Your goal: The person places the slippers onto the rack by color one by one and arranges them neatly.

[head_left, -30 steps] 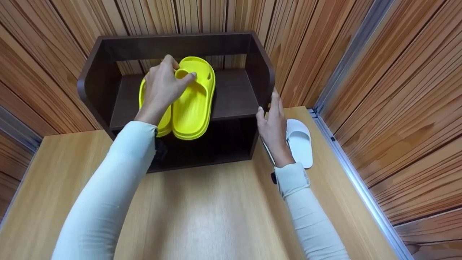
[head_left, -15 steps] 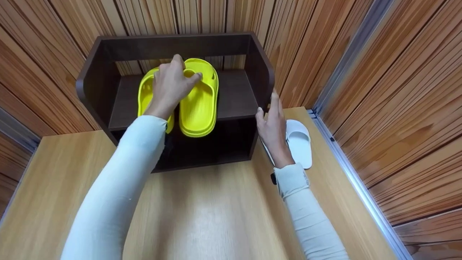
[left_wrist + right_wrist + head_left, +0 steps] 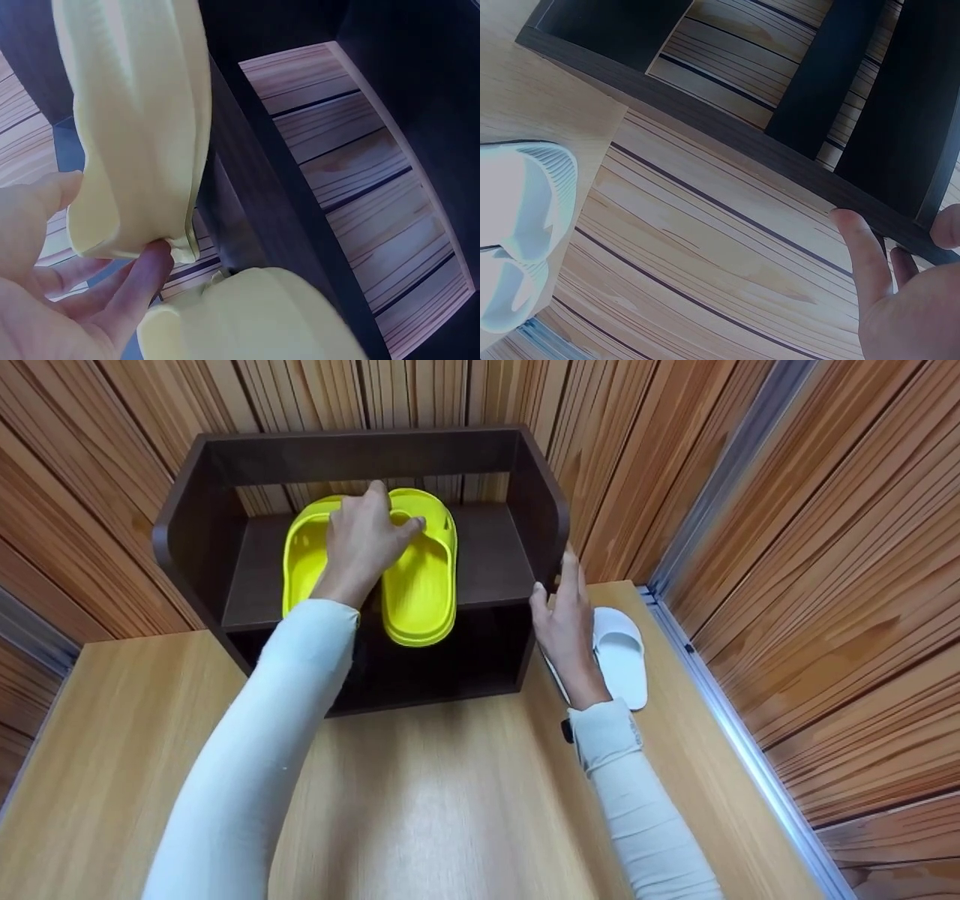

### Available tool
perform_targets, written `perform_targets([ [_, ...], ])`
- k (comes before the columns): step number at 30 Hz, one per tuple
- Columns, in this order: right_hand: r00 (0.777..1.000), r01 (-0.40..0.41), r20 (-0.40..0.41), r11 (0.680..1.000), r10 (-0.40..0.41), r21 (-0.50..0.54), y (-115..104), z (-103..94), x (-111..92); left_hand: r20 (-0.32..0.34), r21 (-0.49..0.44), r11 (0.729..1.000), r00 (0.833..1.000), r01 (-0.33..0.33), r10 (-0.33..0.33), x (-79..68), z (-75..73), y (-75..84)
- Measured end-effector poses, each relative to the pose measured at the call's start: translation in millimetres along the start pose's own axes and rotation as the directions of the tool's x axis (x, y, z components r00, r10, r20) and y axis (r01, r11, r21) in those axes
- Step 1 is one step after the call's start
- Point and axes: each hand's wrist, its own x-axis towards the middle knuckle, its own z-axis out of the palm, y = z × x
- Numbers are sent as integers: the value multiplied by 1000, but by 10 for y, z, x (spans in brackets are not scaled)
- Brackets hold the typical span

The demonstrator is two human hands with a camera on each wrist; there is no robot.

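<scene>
My left hand (image 3: 365, 544) pinches the strap edge of a yellow slipper (image 3: 420, 592), which hangs tilted over the top board of a dark brown shoe rack (image 3: 491, 551). Its heel end juts past the board's front edge. A second yellow slipper (image 3: 301, 562) is at the left, partly hidden by my hand and sleeve. In the left wrist view my thumb and fingers clasp the strap end of the held slipper (image 3: 142, 127), with the other slipper (image 3: 247, 315) below. My right hand (image 3: 568, 622) holds the rack's right side panel (image 3: 727, 146), thumb on one face and fingers on the other.
A pair of white slippers (image 3: 622, 660) stands on the wooden floor (image 3: 435, 795) right of the rack, one mostly behind my right hand. Wood-plank walls (image 3: 810, 607) enclose the corner, with a metal rail (image 3: 735, 735) along the right. The rack's lower level (image 3: 465, 652) is dark.
My left hand has moved right and slightly down with the held slipper. The gap to the left slipper has widened, and more of that one shows. My right hand stays on the rack.
</scene>
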Motion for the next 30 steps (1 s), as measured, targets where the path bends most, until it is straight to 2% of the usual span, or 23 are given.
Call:
perform_targets([
  [8,1000,-19,7,1000,19,-1,-13,0,-11,18,-28,1000,1000,1,0,28,29,3],
  [18,1000,-12,-5,1000,13,8,-21,1,-9,-5,-2,1000,1000,-17,17,49,66,-11],
  [30,1000,-12,0,1000,12,2,-15,0,-12,18,2,1000,1000,-26,26,52,75,-17],
])
